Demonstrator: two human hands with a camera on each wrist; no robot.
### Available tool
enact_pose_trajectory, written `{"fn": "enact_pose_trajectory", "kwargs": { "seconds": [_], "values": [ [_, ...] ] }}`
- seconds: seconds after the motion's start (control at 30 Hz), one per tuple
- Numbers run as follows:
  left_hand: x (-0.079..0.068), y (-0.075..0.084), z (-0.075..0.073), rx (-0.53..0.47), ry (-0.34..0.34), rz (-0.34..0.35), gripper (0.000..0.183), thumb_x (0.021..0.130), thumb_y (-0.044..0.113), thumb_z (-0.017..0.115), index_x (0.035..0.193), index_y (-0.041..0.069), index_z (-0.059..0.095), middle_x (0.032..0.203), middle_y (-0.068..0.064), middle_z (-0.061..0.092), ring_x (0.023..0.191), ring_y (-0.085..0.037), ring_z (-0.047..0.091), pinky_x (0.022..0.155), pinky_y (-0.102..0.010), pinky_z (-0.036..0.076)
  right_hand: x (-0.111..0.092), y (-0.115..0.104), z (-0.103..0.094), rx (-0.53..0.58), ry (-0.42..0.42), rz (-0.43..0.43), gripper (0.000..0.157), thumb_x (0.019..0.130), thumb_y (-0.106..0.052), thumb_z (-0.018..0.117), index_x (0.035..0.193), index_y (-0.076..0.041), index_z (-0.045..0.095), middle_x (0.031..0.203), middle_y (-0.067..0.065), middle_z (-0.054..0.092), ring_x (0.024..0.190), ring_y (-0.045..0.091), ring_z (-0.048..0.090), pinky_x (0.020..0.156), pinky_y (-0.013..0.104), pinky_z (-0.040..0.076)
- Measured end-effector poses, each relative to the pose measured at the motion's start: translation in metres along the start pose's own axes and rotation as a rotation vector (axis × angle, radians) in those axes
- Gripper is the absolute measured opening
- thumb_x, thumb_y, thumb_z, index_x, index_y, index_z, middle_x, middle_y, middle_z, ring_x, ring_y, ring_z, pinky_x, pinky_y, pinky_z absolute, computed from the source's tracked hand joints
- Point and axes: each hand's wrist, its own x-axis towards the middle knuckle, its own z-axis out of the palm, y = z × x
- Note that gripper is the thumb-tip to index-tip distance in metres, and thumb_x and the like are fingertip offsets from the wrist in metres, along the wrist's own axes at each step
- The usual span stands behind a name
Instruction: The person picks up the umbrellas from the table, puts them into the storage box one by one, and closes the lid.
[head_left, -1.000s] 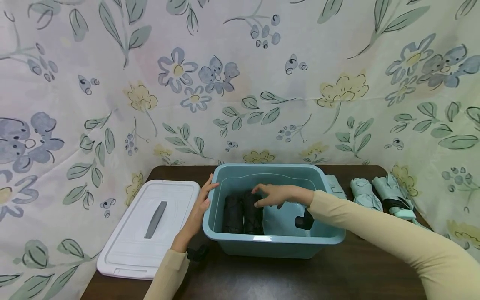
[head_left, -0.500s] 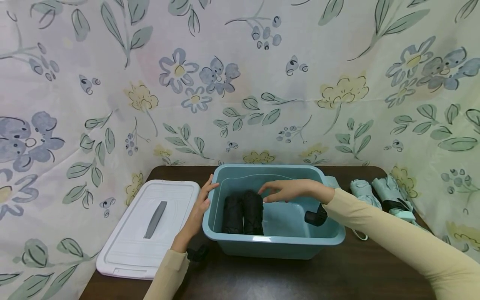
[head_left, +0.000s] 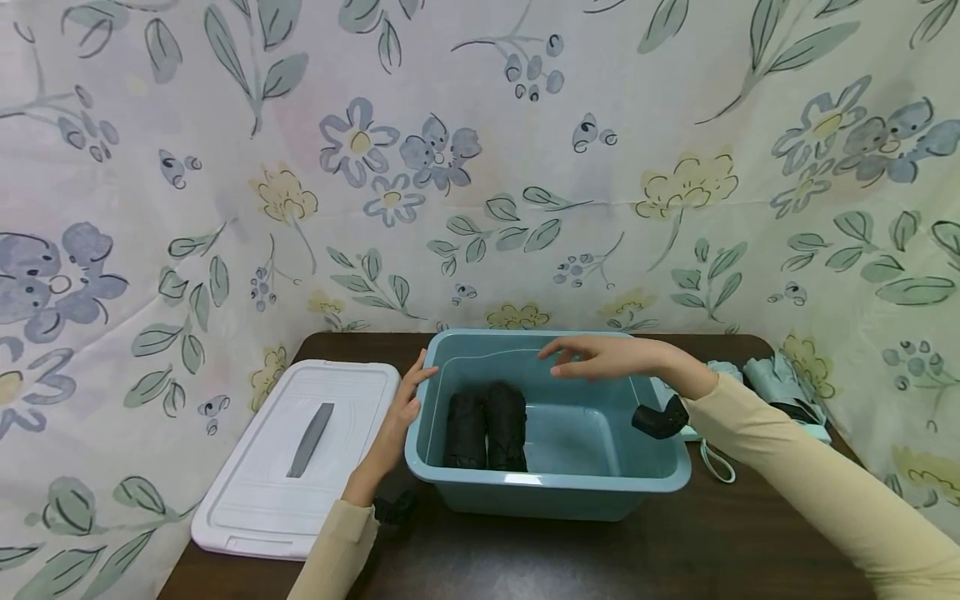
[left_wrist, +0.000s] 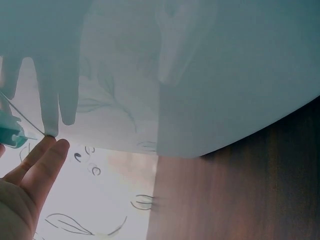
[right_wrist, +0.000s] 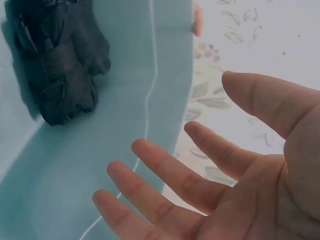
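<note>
Black cylindrical fabric rolls (head_left: 506,427) seem soft, light; grasp mid-length. Right grip (head_left: 603,357) spread at their two o'clock; left grip (head_left: 396,421) straight-fingered at nine.

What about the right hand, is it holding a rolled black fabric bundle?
No, the right hand is empty, over the blue plastic tub.

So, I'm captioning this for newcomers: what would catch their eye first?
Probably the light-blue storage tub on the dark table, with two black folded umbrellas side by side at its left end. Next, the right hand, open above the tub, and the left hand at its left rim. Then the white lid, lying further left.
</note>
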Motion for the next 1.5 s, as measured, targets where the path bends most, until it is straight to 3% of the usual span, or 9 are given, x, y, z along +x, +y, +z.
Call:
{"fn": "enact_pose_trajectory", "kwargs": {
  "seconds": [0.23, 0.37, 0.57, 0.9, 1.2, 1.37, 1.5],
  "values": [
    [-0.001, -0.028, -0.003, -0.006, 0.012, 0.001, 0.047, 0.099, 0.021, 0.026, 0.143, 0.007, 0.028, 0.157, -0.005, 0.0, 0.142, -0.03, 0.001, 0.1, -0.069, 0.014, -0.009, 0.002, -0.001, 0.013, 0.06, -0.025, 0.047, 0.096, -0.037, 0.047, 0.139, -0.02, 0.038, 0.141, 0.008, 0.039, 0.117, 0.023, 0.049, 0.093, 0.044, 0.043],
    [-0.002, -0.034, -0.002, -0.001, 0.015, 0.011, 0.049, 0.099, 0.029, 0.026, 0.144, 0.01, 0.029, 0.157, -0.005, 0.0, 0.143, -0.03, 0.001, 0.1, -0.07, 0.014, -0.017, 0.005, -0.001, -0.006, 0.133, -0.079, 0.047, 0.096, -0.033, 0.049, 0.138, -0.016, 0.039, 0.135, 0.008, 0.047, 0.119, 0.025, 0.049, 0.094, 0.045, 0.042],
    [-0.003, -0.034, -0.001, 0.003, 0.023, 0.01, 0.048, 0.099, 0.029, 0.027, 0.143, 0.01, 0.03, 0.157, -0.006, 0.001, 0.142, -0.031, 0.002, 0.1, -0.07, 0.013, -0.03, 0.013, -0.001, -0.061, 0.263, -0.133, 0.045, 0.095, -0.03, 0.052, 0.136, -0.014, 0.044, 0.125, 0.009, 0.056, 0.113, 0.026, 0.054, 0.089, 0.044, 0.045],
    [-0.003, -0.035, -0.001, -0.001, 0.018, 0.012, 0.049, 0.099, 0.028, 0.027, 0.143, 0.008, 0.029, 0.157, -0.007, 0.0, 0.142, -0.031, 0.001, 0.099, -0.071, 0.013, -0.056, 0.027, -0.003, -0.253, 0.591, -0.069, 0.039, 0.092, -0.031, 0.056, 0.127, -0.016, 0.053, 0.106, 0.008, 0.063, 0.095, 0.024, 0.062, 0.077, 0.042, 0.048],
    [-0.003, -0.036, -0.002, -0.01, 0.021, 0.019, 0.051, 0.099, 0.035, 0.026, 0.143, 0.012, 0.03, 0.157, -0.002, 0.001, 0.143, -0.029, 0.002, 0.099, -0.071, 0.013, -0.072, 0.044, -0.007, -0.263, 0.667, -0.012, 0.038, 0.091, -0.031, 0.057, 0.126, -0.014, 0.054, 0.11, 0.016, 0.061, 0.096, 0.032, 0.062, 0.079, 0.048, 0.048],
    [-0.004, -0.032, -0.001, -0.012, 0.021, 0.009, 0.048, 0.099, 0.027, 0.026, 0.143, 0.009, 0.029, 0.157, -0.002, 0.001, 0.142, -0.032, 0.002, 0.099, -0.071, 0.013, -0.074, 0.057, -0.008, -0.297, 0.701, -0.026, 0.035, 0.092, -0.024, 0.056, 0.123, -0.008, 0.055, 0.113, 0.02, 0.059, 0.096, 0.036, 0.062, 0.079, 0.05, 0.049],
    [-0.002, -0.015, 0.0, -0.027, 0.016, -0.005, 0.047, 0.097, 0.014, 0.025, 0.142, 0.001, 0.028, 0.157, -0.008, 0.0, 0.141, -0.036, 0.002, 0.099, -0.071, 0.014, -0.076, 0.067, -0.008, -0.316, 0.723, -0.023, 0.034, 0.092, -0.021, 0.057, 0.121, -0.003, 0.056, 0.117, 0.021, 0.056, 0.098, 0.039, 0.061, 0.079, 0.05, 0.049]
  ]
}}
